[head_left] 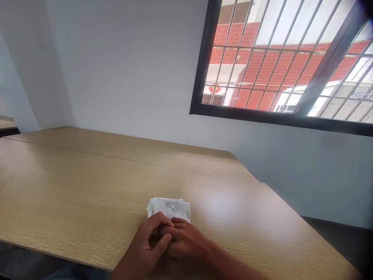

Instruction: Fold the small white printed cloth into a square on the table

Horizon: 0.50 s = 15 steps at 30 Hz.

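Note:
A small folded white cloth (171, 206) with green and yellow printed figures lies flat on the table, its layers slightly offset at the left corner. My left hand (145, 241) rests at the cloth's near edge, index finger bent and thumb reaching against my right hand. From the right, my right hand (188, 239) comes in with its fingers curled and meets the left one over the near part of the cloth. Both hands touch and overlap there. The fingertips are partly hidden, and whether they grip the cloth or anything else does not show.
The light wood table (96, 186) stretches left and back, with a seam across its far part. Its right edge slants away near the white wall (125, 70). A barred window (262, 58) with a dark frame is at upper right.

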Tool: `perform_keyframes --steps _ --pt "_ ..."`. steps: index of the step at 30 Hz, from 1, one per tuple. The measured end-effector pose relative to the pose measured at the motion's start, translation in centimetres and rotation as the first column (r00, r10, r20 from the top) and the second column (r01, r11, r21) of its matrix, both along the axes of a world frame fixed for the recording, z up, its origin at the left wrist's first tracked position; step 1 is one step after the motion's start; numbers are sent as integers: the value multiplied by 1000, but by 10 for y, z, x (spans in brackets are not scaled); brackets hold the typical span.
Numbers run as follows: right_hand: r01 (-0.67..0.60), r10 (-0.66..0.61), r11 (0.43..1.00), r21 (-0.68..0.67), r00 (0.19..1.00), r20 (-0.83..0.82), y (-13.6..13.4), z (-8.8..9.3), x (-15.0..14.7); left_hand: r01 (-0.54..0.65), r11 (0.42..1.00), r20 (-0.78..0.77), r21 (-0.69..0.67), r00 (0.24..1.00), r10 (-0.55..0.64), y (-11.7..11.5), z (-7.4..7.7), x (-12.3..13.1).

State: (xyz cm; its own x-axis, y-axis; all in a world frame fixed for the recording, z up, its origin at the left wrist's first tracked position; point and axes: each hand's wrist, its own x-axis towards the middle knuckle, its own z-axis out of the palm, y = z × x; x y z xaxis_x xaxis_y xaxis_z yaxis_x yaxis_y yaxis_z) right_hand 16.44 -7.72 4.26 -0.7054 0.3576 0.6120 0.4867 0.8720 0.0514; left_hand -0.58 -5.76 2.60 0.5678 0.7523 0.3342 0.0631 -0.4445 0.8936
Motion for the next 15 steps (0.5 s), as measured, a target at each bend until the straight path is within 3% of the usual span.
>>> perform_keyframes --steps 5,10,15 --pt "-24 22 983 -180 1000 -16 -6 6 -4 -19 1000 -10 -7 1000 19 -2 -1 0" --pt "-46 44 949 -311 999 -13 -3 2 3 -50 992 -13 113 999 51 -5 -3 5" --pt "-55 69 942 -331 997 30 4 -5 8 -138 968 -19 210 989 145 -9 -15 11"
